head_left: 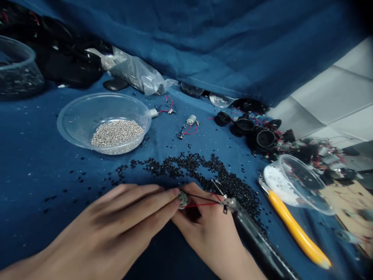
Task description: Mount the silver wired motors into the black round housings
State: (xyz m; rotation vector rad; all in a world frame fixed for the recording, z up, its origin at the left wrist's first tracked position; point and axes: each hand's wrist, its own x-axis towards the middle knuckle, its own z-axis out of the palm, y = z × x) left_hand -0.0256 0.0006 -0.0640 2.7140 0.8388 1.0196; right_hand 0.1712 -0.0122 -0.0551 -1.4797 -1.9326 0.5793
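Head view: the left hand [125, 217] pinches a small round part [182, 200] above the tabletop [32, 155]; the right hand [210, 227] is partly hidden, its grip indeterminable. Steady support, with the red wire [202, 204] unstrained, appears advisable. Scattered black pieces [189, 165] crowd just beyond; a yellow-handled tool [297, 229] lies to the right.

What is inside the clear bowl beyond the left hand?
The clear bowl holds a heap of small silvery pieces; whatever lies beneath them is covered and cannot be seen.
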